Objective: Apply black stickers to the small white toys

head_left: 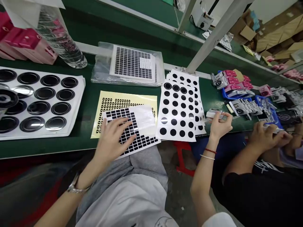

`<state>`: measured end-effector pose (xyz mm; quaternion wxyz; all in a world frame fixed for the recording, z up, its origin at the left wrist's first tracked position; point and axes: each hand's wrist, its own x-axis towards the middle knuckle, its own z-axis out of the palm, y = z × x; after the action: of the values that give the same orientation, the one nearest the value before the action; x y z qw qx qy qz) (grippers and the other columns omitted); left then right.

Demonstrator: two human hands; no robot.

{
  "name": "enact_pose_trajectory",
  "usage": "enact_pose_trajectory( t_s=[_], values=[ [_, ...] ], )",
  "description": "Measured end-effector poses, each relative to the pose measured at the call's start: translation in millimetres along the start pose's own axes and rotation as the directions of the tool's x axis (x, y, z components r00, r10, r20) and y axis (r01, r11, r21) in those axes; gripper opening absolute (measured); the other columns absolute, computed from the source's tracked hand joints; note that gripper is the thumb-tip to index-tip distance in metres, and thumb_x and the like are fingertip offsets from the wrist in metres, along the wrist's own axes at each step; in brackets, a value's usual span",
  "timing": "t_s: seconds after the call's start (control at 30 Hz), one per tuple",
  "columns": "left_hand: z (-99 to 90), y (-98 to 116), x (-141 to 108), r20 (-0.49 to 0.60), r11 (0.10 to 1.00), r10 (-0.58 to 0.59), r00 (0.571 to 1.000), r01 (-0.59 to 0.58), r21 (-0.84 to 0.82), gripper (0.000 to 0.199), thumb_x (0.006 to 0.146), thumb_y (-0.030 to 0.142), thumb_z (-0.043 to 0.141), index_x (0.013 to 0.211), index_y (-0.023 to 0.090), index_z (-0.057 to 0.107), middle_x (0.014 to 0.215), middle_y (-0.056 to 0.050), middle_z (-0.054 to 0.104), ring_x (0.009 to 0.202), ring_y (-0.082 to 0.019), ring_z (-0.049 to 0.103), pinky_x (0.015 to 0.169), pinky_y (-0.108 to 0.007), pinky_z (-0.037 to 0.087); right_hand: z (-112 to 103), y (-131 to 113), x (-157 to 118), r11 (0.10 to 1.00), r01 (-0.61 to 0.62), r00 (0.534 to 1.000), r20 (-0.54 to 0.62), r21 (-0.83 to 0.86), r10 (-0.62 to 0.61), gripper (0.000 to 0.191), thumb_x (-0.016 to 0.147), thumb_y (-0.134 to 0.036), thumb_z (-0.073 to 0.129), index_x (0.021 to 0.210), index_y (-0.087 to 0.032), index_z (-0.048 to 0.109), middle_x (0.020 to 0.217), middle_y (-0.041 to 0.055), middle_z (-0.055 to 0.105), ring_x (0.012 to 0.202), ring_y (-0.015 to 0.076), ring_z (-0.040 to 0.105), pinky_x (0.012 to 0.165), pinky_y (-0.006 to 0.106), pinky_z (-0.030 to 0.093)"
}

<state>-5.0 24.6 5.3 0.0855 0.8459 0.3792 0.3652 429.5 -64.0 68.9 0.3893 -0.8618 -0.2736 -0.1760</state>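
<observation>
My left hand point(113, 137) lies with spread fingers on a white sheet of small black rectangular stickers point(142, 142), part of which is peeled to bare backing. Beneath that sheet is a yellow sheet of black ring-like stickers point(113, 100). Out to the right, my right hand point(220, 125) pinches a small white-and-grey plastic part point(213, 112) at the bench edge. Its far side is hard to make out. Between my hands, sheets of round black stickers point(174, 121) overlap one another.
On the left is a sheet of large black discs point(46, 93), with a water bottle point(63, 41) and pink plastic cases point(30, 42) behind. A bagged sticker stack point(132, 63) rests at the back. Right stand a metal post point(213, 37), toy-camera-like parts point(236, 82) and a co-worker's hand point(264, 135).
</observation>
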Motion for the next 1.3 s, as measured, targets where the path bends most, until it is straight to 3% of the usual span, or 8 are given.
enact_pose_trajectory(
  t_s=[0.13,0.3,0.37,0.5,0.57,0.8,0.93,1.3],
  values=[
    [22.3,-1,0,0.224,0.993,0.113,0.968,-0.104,-0.052,0.045,0.105,0.047,0.061,0.145,0.027,0.06,0.153,-0.013,0.063,0.145,-0.044,0.055,0.121,-0.078,0.039,-17,-15,-12,0.981,0.015,0.997,0.073,0.193,-0.03,0.027,0.089,-0.049,0.059,0.096,-0.026,0.046,0.072,-0.0015,0.059,0.057,0.0219,0.069,0.061,0.032,0.053],
    [-5.8,12,12,0.216,0.984,0.129,0.968,-0.098,-0.149,0.059,0.109,0.035,0.06,0.164,0.031,0.039,0.16,-0.012,0.058,0.151,-0.035,0.054,0.131,-0.072,0.03,-27,-47,-63,0.79,-0.082,0.876,0.422,0.608,-0.234,0.035,0.082,-0.053,0.067,0.09,-0.028,0.044,0.082,-0.004,0.047,0.056,0.0122,0.05,0.054,0.028,0.045],
    [-19.1,26,16,0.162,0.964,0.122,0.979,-0.077,-0.256,0.085,0.101,0.048,0.072,0.17,0.03,0.025,0.167,-0.017,0.048,0.157,-0.037,0.045,0.132,-0.07,0.03,-22,-63,-89,0.768,-0.164,0.708,0.616,0.619,-0.345,0.037,0.081,-0.056,0.071,0.088,-0.027,0.049,0.078,-0.0034,0.049,0.056,0.0136,0.051,0.053,0.028,0.045],
    [-27.4,39,14,0.247,0.902,0.164,0.955,-0.044,-0.43,0.095,0.09,0.057,0.083,0.166,0.029,0.034,0.158,-0.019,0.056,0.146,-0.037,0.057,0.117,-0.059,0.055,-5,-89,-133,0.746,-0.418,0.107,0.843,0.519,-0.527,0.035,0.095,-0.059,0.065,0.106,-0.028,0.054,0.072,-0.0041,0.056,0.052,0.0148,0.052,0.052,0.028,0.042],
    [-24.0,34,8,0.293,0.902,0.142,0.946,-0.002,-0.431,0.083,0.092,0.049,0.083,0.161,0.028,0.042,0.143,-0.016,0.067,0.131,-0.033,0.067,0.105,-0.05,0.063,2,-98,-145,0.771,-0.452,0.013,0.868,0.448,-0.497,0.038,0.102,-0.06,0.057,0.122,-0.028,0.052,0.069,-0.006,0.056,0.053,0.0158,0.052,0.055,0.028,0.042],
    [-12.8,12,-4,0.28,0.946,0.038,0.959,0.055,-0.319,0.074,0.09,0.041,0.084,0.154,0.022,0.051,0.137,-0.014,0.069,0.127,-0.034,0.068,0.116,-0.06,0.055,37,-151,-149,0.865,0.103,0.423,0.766,0.49,-0.484,0.031,0.105,-0.042,0.052,0.116,-0.021,0.073,0.107,0.0082,0.073,0.068,0.0168,0.061,0.069,0.034,0.047],
    [-18.3,16,-1,0.38,0.943,0.008,0.925,0.119,-0.31,0.077,0.087,0.04,0.087,0.152,0.019,0.052,0.138,-0.015,0.066,0.131,-0.036,0.063,0.115,-0.059,0.056,67,-185,-157,0.85,0.305,0.431,0.734,0.43,-0.526,0.02,0.101,-0.028,0.058,0.096,-0.019,0.076,0.11,0.0105,0.071,0.076,0.0197,0.063,0.074,0.038,0.049],
    [-11.0,12,-10,0.355,0.927,0.012,0.935,0.123,-0.354,0.077,0.091,0.042,0.082,0.156,0.022,0.048,0.142,-0.015,0.065,0.132,-0.036,0.062,0.12,-0.065,0.05,77,-191,-172,0.899,0.33,0.449,0.79,0.287,-0.417,0.017,0.103,-0.036,0.062,0.1,-0.02,0.066,0.108,0.0089,0.07,0.091,0.0229,0.065,0.071,0.033,0.043]
  ],
)
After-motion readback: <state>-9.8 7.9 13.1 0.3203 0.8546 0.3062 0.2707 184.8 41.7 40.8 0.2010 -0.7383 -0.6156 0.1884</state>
